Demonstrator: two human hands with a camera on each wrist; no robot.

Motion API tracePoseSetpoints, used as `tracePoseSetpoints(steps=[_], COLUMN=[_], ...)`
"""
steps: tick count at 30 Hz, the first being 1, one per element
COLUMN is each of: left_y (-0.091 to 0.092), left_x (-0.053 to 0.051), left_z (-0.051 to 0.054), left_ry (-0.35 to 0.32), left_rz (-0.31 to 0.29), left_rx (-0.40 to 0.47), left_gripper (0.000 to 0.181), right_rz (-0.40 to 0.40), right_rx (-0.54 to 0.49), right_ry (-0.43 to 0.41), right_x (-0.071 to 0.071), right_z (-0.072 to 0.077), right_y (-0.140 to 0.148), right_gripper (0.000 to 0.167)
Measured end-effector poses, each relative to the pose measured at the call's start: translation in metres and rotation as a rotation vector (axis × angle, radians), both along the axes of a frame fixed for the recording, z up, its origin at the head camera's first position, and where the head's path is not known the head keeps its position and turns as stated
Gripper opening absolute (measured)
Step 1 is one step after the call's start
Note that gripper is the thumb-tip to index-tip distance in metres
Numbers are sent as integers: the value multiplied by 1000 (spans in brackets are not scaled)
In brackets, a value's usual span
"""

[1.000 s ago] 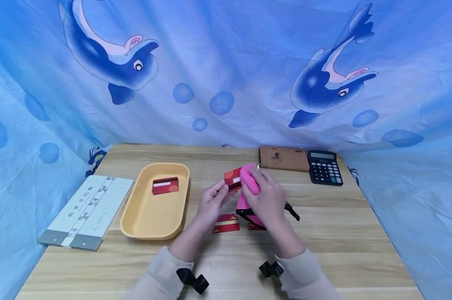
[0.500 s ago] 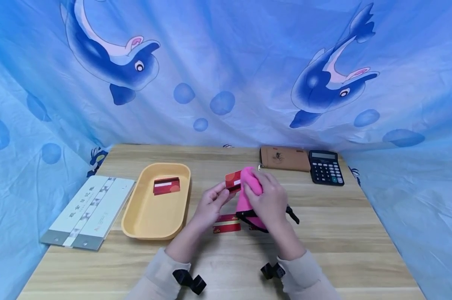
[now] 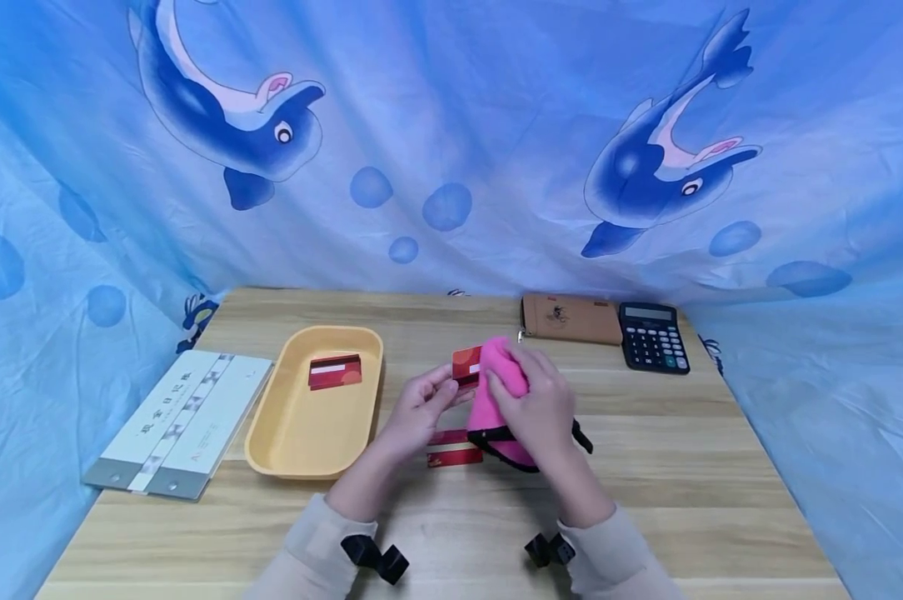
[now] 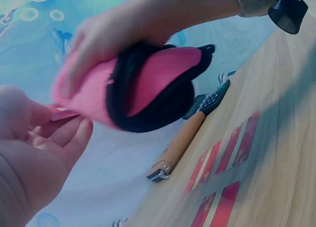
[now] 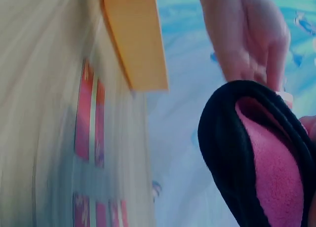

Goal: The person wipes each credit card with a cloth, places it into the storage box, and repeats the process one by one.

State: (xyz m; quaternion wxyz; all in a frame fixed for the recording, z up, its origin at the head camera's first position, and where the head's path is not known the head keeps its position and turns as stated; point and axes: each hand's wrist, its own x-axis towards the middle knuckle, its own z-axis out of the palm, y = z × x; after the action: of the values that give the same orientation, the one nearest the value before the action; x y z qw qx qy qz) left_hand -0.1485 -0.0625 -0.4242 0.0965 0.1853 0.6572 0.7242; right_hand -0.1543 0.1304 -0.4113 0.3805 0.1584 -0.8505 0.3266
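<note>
My left hand (image 3: 419,408) pinches a red bank card (image 3: 466,364) by its left side, raised above the table. A folded pink fleecy cloth (image 3: 489,408) with black edging covers the card's right end. My right hand (image 3: 537,400) grips this cloth, thumb and fingers pressing it over the card. In the left wrist view the cloth (image 4: 158,84) bulges open at its black-edged end, and only a sliver of the held card (image 4: 65,113) shows. Below the hands, red cards (image 3: 454,448) with a pale stripe lie on the table; the cloth partly hides them in the head view.
A yellow tray (image 3: 267,433) with red cards (image 3: 335,372) in it stands left of the hands. Farther left lies a white and grey folder (image 3: 174,417). A brown wallet (image 3: 571,319) and a black calculator (image 3: 654,337) sit at the back right.
The cloth has shifted slightly down and its loose black-edged end has swung lower, hiding a card on the table. My left hand keeps the red card almost in place.
</note>
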Motion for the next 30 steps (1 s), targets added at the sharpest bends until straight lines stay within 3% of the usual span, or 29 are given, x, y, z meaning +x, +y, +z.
tracePoseSetpoints(steps=[3,11,18,22,25,30], left_y=[-3,-6,-16,-27,-36,-49], left_x=[0,-5,-12,-15,-16,-19], left_z=[-1,-4,-2,0,0,3], left_ry=[-21,-146,-183,-205,-212,-219], left_rz=[29,282,446,547,600,633], left_rx=[27,187,238,223,229,276], left_gripper=[40,38,32,30,34,38], right_rz=[-66,-47,-48,-56,-62,-62], right_rx=[-3,-59,-130,-145,-154,-169], right_ry=[-31,-127,-120,-128,-136,-134], right_x=[-5,-8,-9,-10,-10,-10], right_z=[-4,-13,-17,-18,-19,-21], right_y=[12,28,38,43,47,52], right_gripper=[42,41,41,42,41,41])
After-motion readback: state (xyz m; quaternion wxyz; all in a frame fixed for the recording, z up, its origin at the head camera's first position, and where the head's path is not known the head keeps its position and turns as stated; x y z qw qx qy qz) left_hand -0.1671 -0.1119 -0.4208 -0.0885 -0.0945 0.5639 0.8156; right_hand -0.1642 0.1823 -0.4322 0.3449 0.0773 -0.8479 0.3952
